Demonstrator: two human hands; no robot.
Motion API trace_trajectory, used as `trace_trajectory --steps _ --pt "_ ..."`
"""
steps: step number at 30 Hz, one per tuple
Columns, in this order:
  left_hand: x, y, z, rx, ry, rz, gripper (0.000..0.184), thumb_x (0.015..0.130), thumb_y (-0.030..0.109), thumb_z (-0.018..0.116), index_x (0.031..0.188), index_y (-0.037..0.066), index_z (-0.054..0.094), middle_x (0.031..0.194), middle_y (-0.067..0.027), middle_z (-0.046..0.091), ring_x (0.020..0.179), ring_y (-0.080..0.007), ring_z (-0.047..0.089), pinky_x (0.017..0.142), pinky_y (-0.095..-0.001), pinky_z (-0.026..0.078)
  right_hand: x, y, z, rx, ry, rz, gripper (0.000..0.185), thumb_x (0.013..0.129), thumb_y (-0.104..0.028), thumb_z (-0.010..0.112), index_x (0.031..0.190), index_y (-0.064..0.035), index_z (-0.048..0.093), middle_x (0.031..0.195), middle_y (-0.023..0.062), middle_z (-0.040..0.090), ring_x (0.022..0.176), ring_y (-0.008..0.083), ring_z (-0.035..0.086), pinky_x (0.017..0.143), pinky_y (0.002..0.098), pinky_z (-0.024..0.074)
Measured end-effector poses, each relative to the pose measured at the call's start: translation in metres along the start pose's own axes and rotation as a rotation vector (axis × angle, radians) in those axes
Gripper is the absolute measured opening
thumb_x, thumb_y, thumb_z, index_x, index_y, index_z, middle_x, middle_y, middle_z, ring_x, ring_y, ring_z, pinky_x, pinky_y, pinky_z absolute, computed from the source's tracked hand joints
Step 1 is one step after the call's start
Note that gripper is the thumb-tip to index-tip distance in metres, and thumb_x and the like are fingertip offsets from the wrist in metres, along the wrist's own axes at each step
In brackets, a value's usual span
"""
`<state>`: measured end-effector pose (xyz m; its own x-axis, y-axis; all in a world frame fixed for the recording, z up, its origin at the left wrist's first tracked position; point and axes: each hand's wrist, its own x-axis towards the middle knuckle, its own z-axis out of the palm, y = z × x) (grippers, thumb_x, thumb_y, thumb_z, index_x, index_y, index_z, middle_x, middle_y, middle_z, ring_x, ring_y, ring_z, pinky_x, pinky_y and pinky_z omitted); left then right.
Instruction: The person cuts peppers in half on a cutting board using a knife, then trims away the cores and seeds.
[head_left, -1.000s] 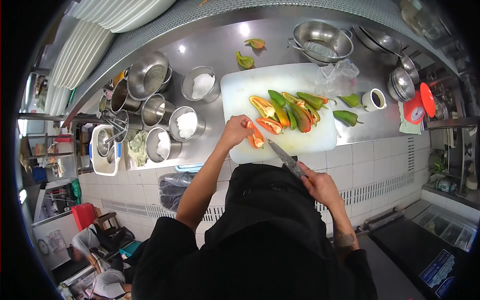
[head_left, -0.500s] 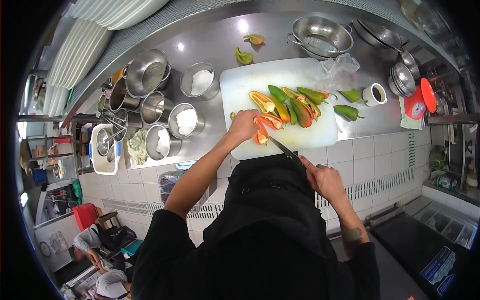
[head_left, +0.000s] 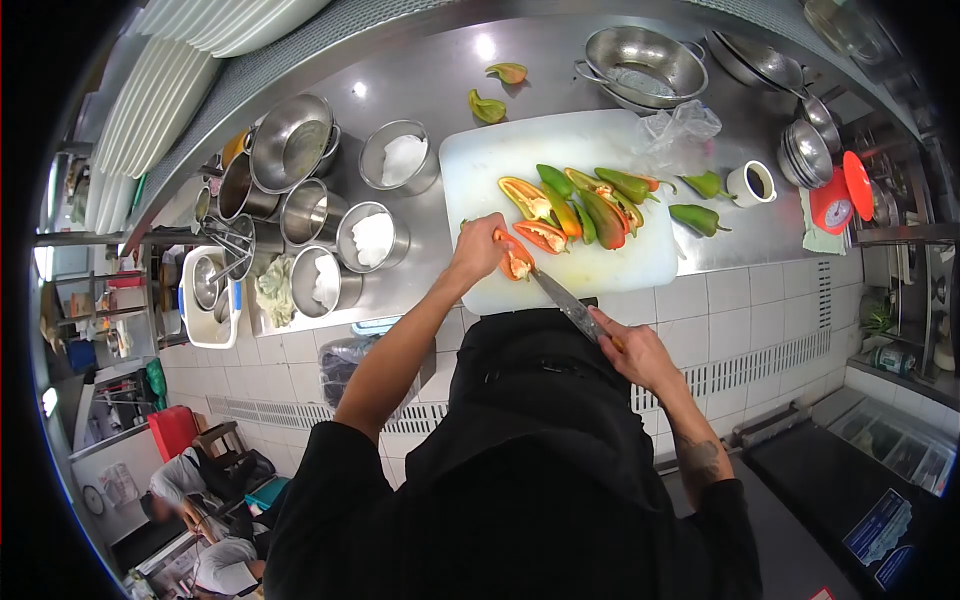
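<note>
My left hand [head_left: 480, 247] grips the end of a halved red pepper [head_left: 516, 262], its cut side with pale seeds facing up, near the left part of the white cutting board [head_left: 575, 285]. In my right hand [head_left: 636, 354] is a knife [head_left: 563, 302], its fingers closed round the handle. The blade points up and left, its tip at the seeded end of that half; I cannot tell whether it cuts in. Beyond the hands lie another red pepper half [head_left: 541, 236], a yellowish half [head_left: 525, 198] and several green and red peppers [head_left: 603, 218].
Steel pots with white contents [head_left: 373, 238] stand left of the board. A plastic bag [head_left: 682, 135] and a steel colander [head_left: 645, 65] are at its far right. Right of it are green peppers [head_left: 699, 219], a white cup [head_left: 750, 184] and a red scale [head_left: 832, 207]. Another person sits lower left.
My left hand has shifted slightly left with the red pepper half, which now lies apart from the other half. The knife has turned so its broad blade face shows.
</note>
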<state>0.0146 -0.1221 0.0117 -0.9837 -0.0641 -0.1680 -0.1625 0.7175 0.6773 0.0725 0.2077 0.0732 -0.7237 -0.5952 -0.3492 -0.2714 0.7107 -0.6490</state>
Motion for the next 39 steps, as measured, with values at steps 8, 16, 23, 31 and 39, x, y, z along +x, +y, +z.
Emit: trace_trajectory --steps 8,16,23,31,39 --pt "-0.012 -0.007 0.01 0.009 0.147 0.003 0.022 0.079 0.011 0.079 0.086 0.001 0.062 0.077 -0.0175 0.063 0.069 -0.0337 0.062 0.065 -0.043 0.048 0.008 0.006 0.015 0.498 -0.113 0.188 0.053 0.097 -0.014 0.063 0.147 -0.0258 0.052 0.068 0.0087 0.06 0.049 0.0163 0.053 0.051 0.0325 0.0488" --pt "-0.017 -0.01 0.017 -0.06 0.17 -0.08 0.022 0.082 0.008 0.077 0.088 0.001 0.056 0.085 -0.0178 0.061 0.084 -0.0379 0.059 0.075 -0.0475 0.047 0.022 0.013 0.033 0.898 -0.218 0.344 0.051 0.099 -0.012 0.063 0.147 -0.0254 0.053 0.064 -0.0015 0.054 0.044 0.0047 0.044 0.041 0.024 0.0421" --pt "-0.02 -0.015 0.026 -0.005 0.269 -0.022 0.022 0.083 0.011 0.077 0.087 0.0 0.058 0.082 -0.0184 0.064 0.073 -0.0349 0.063 0.067 -0.0427 0.049 0.018 0.027 0.045 0.975 -0.225 0.283 0.05 0.1 -0.011 0.062 0.147 -0.0235 0.052 0.063 -0.002 0.052 0.044 0.0048 0.044 0.04 0.023 0.0409" --pt "-0.042 -0.014 0.024 -0.057 0.256 -0.164 0.028 0.082 0.016 0.077 0.082 0.0 0.054 0.072 -0.0194 0.061 0.069 -0.0392 0.062 0.064 -0.0468 0.048 0.03 0.022 0.038 0.976 -0.205 0.326 0.05 0.1 -0.015 0.063 0.147 -0.025 0.052 0.064 -0.0012 0.052 0.044 0.0051 0.045 0.04 0.0235 0.0415" --pt "-0.067 -0.015 0.011 0.034 0.127 -0.171 0.03 0.085 0.027 0.073 0.072 0.001 0.064 0.063 -0.018 0.062 0.061 -0.038 0.063 0.06 -0.045 0.05 0.038 0.012 0.01 0.681 -0.195 0.263 0.048 0.099 -0.014 0.062 0.145 -0.0262 0.055 0.068 -0.0023 0.054 0.045 0.0039 0.041 0.042 0.0235 0.041"
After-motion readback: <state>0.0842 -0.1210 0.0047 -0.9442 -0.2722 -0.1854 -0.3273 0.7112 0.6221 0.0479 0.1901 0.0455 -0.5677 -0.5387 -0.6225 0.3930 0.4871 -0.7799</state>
